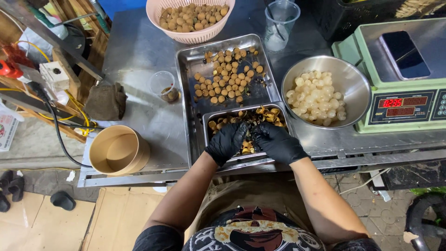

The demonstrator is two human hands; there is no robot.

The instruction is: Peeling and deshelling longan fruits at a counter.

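Both black-gloved hands meet over the small steel tray (278, 113), fingers curled inward and bunched together at the centre; the left hand (226, 142) and the right hand (278, 142) pinch at something small between their fingertips, but what exactly they grip is hidden by the gloves. Under them the small tray holds a heap of brown shells and peel (260, 116). This tray rests on the near end of a larger steel tray (186, 93), whose far half, at twelve o'clock from the hands, carries a scatter of round brown unpeeled fruits (230, 74). Further on at twelve o'clock stands a pink plastic basket (190, 35) full of the same fruit, and beside it at one o'clock a clear plastic cup (281, 21). At two o'clock a steel bowl (348, 76) holds pale peeled fruit (316, 97), and past it, at three o'clock, sits a green digital scale (399, 69) with a dark phone (404, 53) lying on its pan. At ten o'clock a small clear cup (163, 86) stands near a brown cloth (106, 101); at nine o'clock a round paper tub (118, 149) sits empty. All rests on a scuffed steel table (139, 51). Wires and wooden slats crowd the left edge, with cardboard (116, 218) and dark sandals (62, 200) on the floor below.
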